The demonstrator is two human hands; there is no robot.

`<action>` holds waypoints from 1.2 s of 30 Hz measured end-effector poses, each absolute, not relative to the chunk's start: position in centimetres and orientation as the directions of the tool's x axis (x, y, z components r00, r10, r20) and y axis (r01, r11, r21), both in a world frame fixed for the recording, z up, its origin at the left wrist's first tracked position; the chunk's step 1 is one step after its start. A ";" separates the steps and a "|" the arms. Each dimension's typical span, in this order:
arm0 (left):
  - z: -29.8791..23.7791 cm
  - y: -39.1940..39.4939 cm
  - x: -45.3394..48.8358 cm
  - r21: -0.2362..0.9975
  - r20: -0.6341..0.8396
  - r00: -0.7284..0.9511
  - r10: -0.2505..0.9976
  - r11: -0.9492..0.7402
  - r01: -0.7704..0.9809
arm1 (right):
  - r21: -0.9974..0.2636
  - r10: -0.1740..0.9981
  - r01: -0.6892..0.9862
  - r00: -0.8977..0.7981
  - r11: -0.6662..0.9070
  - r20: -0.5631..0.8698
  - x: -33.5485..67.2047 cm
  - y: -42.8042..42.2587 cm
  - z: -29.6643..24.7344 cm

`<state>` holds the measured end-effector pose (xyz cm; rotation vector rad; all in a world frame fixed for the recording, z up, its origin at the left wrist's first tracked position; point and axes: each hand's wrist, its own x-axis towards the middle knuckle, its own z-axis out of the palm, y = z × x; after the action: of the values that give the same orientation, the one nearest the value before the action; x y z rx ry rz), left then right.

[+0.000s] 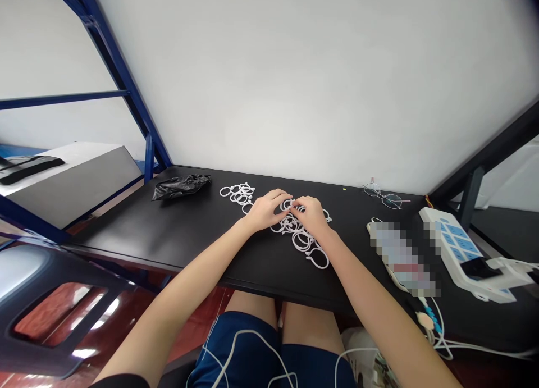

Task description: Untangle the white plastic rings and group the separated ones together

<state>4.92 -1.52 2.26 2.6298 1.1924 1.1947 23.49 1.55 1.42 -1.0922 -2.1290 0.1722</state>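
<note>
Between my two hands, above the black table, is a white plastic curtain ring (286, 201). My left hand (264, 210) pinches its left side between thumb and fingers. On the ring's right side, near its small knobbed end, the fingertips of my right hand (312, 215) are closed. Below and between the hands lies a loose heap of similar white rings (301, 240), partly covered by my right hand and wrist. A smaller group of white rings (240, 195) rests to the left, beyond my left hand.
A crumpled black plastic bag (181, 187) lies at the table's (168, 236) back left. Eyeglasses (392, 201) sit at the back right. Nearer on the right are a blurred-out phone (400, 259), a white power strip (458, 247) and cables. A white wall (315, 96) stands behind.
</note>
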 end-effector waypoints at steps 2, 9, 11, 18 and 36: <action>2.3 -1.5 4.8 0.311 0.623 0.422 0.659 -0.703 0.639 | -0.416 0.752 0.655 -0.383 0.630 0.536 23.5 1.6 1.3; 2.1 -1.3 4.8 0.312 0.611 0.419 0.671 -0.691 0.652 | -0.432 0.745 0.634 -0.383 0.642 0.546 23.3 1.5 1.3; 2.1 -1.3 4.8 0.312 0.612 0.416 0.673 -0.689 0.654 | -0.433 0.739 0.626 -0.382 0.648 0.555 23.3 1.4 1.4; 2.3 -1.3 4.7 0.325 0.589 0.407 0.698 -0.666 0.671 | -0.441 0.726 0.603 -0.381 0.665 0.573 23.1 1.1 1.5; 2.2 -1.2 4.6 0.365 0.562 0.405 0.721 -0.655 0.662 | -0.460 0.713 0.569 -0.375 0.681 0.593 23.0 1.0 1.7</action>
<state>4.55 -1.22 2.17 2.5618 1.2639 1.0901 22.99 0.97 1.66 -0.9830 -2.0834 0.2265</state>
